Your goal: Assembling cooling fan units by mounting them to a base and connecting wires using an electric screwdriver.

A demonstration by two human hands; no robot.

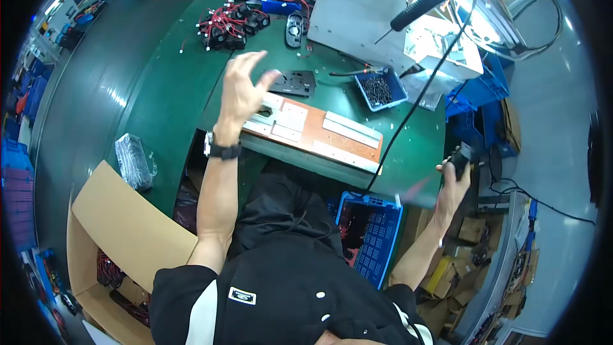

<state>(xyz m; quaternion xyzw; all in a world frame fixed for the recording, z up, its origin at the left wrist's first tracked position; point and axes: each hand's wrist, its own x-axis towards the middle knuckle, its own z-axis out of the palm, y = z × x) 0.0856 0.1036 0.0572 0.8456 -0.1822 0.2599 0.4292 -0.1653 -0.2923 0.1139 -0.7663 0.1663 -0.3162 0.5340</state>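
Observation:
My left hand [244, 89] is raised over the left end of a wooden fixture board [313, 131], fingers spread, holding nothing. A flat black plate [292, 83] with cut-outs lies just behind the board, near that hand. Off the table's right edge, my right hand [454, 179] grips a small black fan [461, 156], partly hidden by the fingers and blurred. A smeared red wire [416, 186] trails to the left of this hand. White metal strips [351, 129] sit on top of the board.
A heap of black fans with red wires [228, 25] lies at the back left. A blue bin of small black screws [378, 89] stands at the right. An electric screwdriver [421, 7] hangs above, its cable crossing the table. An open cardboard box [134, 217] is at my left.

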